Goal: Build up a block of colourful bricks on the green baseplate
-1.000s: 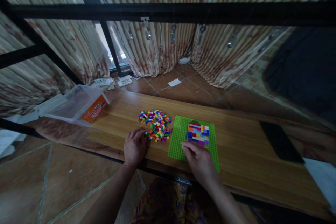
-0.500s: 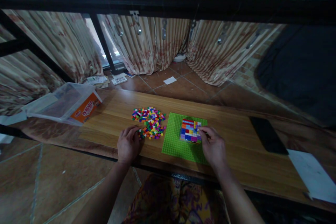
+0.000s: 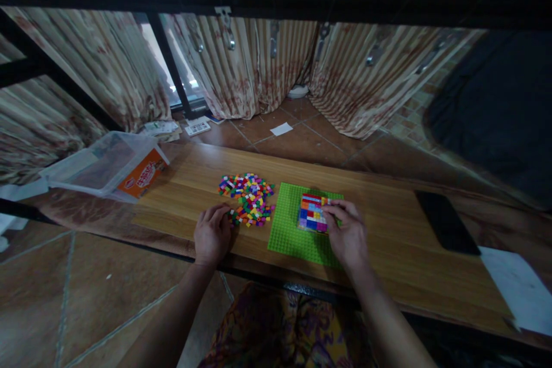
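Observation:
A green studded baseplate lies on the wooden table, carrying a raised block of multicoloured toy bricks. My right hand is over the block's right side, with thumb and forefinger pinched at its top edge. Whatever sits between those fingertips is hidden. To the left of the plate spreads a pile of small loose bricks in many colours. My left hand rests on the table by the pile's lower left, its fingers curled together against the nearest bricks. I cannot make out what they hold.
A clear plastic box with an orange label stands at the table's left end. Toward the right lie a black phone-like slab and a white sheet. A dark metal bar crosses in front of the curtains.
My right hand's fingers have shifted slightly left and up, covering more of the brick block's right side. My left hand stays beside the pile. The view has tilted a little.

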Available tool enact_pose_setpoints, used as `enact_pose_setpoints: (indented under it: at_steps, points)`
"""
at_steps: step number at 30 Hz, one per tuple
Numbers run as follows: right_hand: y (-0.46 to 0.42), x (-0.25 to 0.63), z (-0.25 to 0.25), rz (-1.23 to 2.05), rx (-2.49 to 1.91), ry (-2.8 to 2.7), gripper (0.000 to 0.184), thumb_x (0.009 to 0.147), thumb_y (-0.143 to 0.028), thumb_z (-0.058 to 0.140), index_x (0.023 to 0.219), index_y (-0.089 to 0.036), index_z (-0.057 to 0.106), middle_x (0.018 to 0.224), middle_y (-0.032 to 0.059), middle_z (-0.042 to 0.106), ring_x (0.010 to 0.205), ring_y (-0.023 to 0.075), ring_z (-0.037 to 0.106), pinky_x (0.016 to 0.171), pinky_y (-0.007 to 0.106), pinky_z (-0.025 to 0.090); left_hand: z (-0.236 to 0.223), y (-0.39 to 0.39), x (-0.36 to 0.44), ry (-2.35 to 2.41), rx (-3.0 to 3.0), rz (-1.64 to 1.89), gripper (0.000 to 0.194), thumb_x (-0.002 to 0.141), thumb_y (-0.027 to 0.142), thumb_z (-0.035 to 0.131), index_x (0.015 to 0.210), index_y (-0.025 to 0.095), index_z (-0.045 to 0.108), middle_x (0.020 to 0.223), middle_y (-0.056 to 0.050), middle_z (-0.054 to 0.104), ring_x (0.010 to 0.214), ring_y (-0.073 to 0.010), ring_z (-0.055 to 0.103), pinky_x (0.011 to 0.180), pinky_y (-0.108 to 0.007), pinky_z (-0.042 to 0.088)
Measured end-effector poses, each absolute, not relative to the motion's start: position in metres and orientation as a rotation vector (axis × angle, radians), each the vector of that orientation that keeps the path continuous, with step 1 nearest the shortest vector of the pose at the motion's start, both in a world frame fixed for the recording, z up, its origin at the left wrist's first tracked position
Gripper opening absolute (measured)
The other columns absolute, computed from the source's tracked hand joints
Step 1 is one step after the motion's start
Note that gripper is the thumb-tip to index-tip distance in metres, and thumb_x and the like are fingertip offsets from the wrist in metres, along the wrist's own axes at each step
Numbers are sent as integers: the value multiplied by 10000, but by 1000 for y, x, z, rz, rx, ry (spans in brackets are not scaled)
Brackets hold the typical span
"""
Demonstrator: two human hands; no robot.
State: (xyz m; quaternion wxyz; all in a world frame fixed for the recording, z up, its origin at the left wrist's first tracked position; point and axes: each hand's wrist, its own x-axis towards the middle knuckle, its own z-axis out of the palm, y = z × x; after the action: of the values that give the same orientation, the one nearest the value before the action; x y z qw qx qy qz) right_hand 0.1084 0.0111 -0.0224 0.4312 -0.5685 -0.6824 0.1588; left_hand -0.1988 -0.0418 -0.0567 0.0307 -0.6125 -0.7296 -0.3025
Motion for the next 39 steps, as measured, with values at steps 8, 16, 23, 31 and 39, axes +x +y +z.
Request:
enact_pose_setpoints:
  at_steps: [8,16,23,31,39]
  points:
    - [11,106,-23,469,-1422,-1560,150,812,-305,581,791,-220,704,1033,66,604,965,204,599,858,387,486,-56,-42,-199,-2228,-1901,-924,256,878,253,462,1011,215,677,1056,-67,669,980,-226,584,877,-352,468]
    - [15,110,-33,518,-1507,-1332,314,804,-427,590,985,-189,684,1041,92,629,921,201,601,750,335,502,-57,-42,-199,-2250,-1890,-937,263,879,251,453,1008,221,680,1052,-62,674,983,-230,583,876,-357,469]
    - [26,102,-50,643,-1568,-1202,549,763,-492,629,1195,-156,578,1112,132,646,957,224,616,851,399,485,-58,-42,-199,-2258,-1891,-944,267,884,251,450,1015,219,681,1061,-64,674,979,-228,582,866,-353,472]
    - [26,101,-58,666,-1550,-1204,508,755,-492,629,1143,-165,617,1079,121,677,940,228,636,864,412,490,-56,-41,-198,-2271,-1887,-944,268,880,252,449,1000,219,686,1056,-65,677,978,-231,585,864,-364,477]
    - [26,97,-56,754,-1492,-1119,520,726,-481,664,1136,-165,623,1056,103,685,892,209,643,839,395,507,-58,-42,-199,-2251,-1894,-956,257,883,245,455,1003,215,680,1052,-63,675,988,-229,580,866,-348,469]
